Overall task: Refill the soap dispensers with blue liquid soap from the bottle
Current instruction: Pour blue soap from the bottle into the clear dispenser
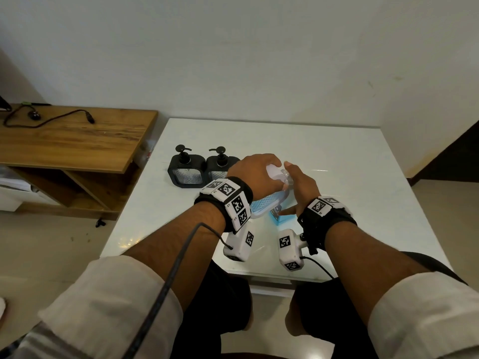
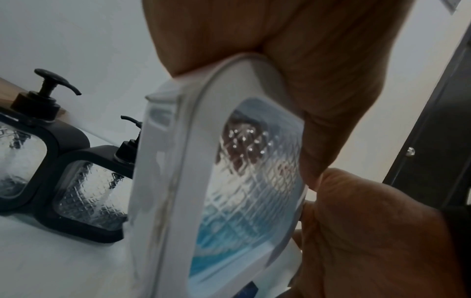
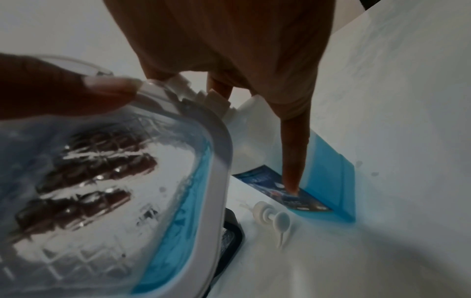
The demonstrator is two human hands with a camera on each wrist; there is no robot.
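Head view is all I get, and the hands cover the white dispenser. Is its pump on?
Observer: Seemingly not. In the right wrist view, a white pump head lies loose on the table beside the blue soap bottle.
Operator: Is the dispenser filled?
Observer: Partly. The white dispenser is tilted in the left hand, with blue liquid pooled only along its lower edge.
Operator: And the right hand?
Observer: On the right hand, the index finger touches the bottle's label. I cannot tell what the other fingers are doing.
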